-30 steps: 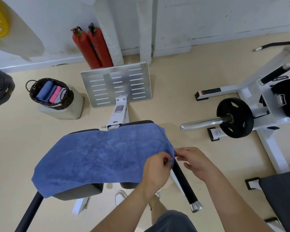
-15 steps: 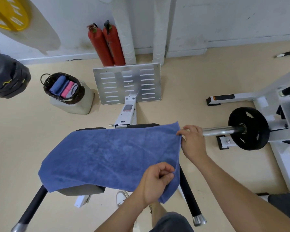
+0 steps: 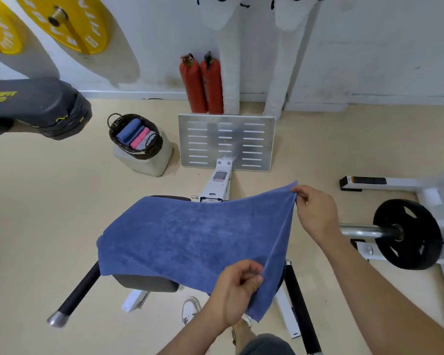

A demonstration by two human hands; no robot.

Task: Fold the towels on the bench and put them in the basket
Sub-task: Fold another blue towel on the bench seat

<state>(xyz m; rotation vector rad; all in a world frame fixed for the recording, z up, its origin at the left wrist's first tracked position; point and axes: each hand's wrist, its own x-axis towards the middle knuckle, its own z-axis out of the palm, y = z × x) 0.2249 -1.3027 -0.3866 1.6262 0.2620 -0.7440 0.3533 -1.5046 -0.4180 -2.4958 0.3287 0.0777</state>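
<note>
A blue towel (image 3: 190, 234) lies spread over the dark padded bench (image 3: 149, 283), hiding most of the seat. My right hand (image 3: 315, 213) pinches the towel's far right corner and holds it lifted off the bench. My left hand (image 3: 235, 288) pinches the right edge nearer to me, and the near corner hangs down below it. A dark wicker basket (image 3: 136, 134) stands on a pale block on the floor at the back left; it holds rolled blue, pink and grey towels.
A slotted metal footplate (image 3: 226, 142) stands beyond the bench, with two red extinguishers (image 3: 201, 83) against the wall. A black weight plate (image 3: 408, 234) on a bar is at the right. Black bench handles (image 3: 75, 295) stick out low. My white shoe (image 3: 190, 308) is underneath.
My hands have moved apart along the towel's right edge: the right hand went to the far corner and raised it, the left stayed near. The view has tilted upward.
</note>
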